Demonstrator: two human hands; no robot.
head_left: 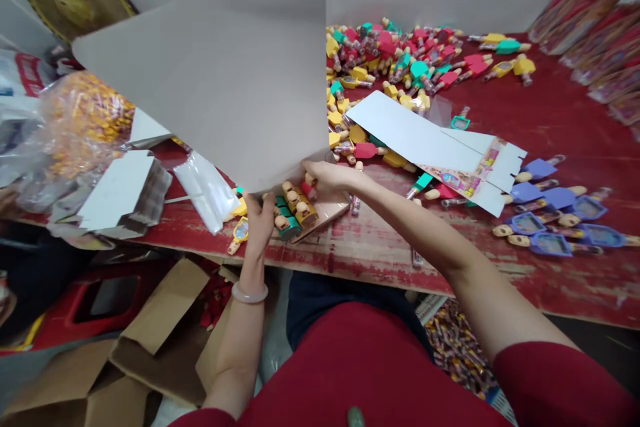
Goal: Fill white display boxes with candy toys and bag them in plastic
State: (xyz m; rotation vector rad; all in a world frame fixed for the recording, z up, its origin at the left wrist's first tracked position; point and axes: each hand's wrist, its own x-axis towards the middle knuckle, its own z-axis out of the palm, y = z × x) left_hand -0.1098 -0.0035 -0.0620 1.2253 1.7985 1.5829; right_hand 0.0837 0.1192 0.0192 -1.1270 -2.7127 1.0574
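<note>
A small open cardboard box [323, 230] lies tilted near the table's front edge. Inside it are several green toys [286, 223] and yellow toys [305, 213] with round beige ends. At its left side my left hand [260, 219] is closed around the edge, fingers partly hidden. My right hand [327, 177] reaches in from the right, its fingers closed on a red toy [309, 191] beside the yellow ones. A large pale cardboard panel [225, 87] rises behind both hands and hides part of the table; whether it joins the box I cannot tell.
Loose coloured toys [390, 53] are heaped at the back. A flattened printed box [430, 140] lies on some. Purple toys [555, 213] sit right. Folded white cartons [120, 193], clear plastic bags [205, 190] and a filled bag [90, 120] stand left. Brown cartons [160, 320] are below.
</note>
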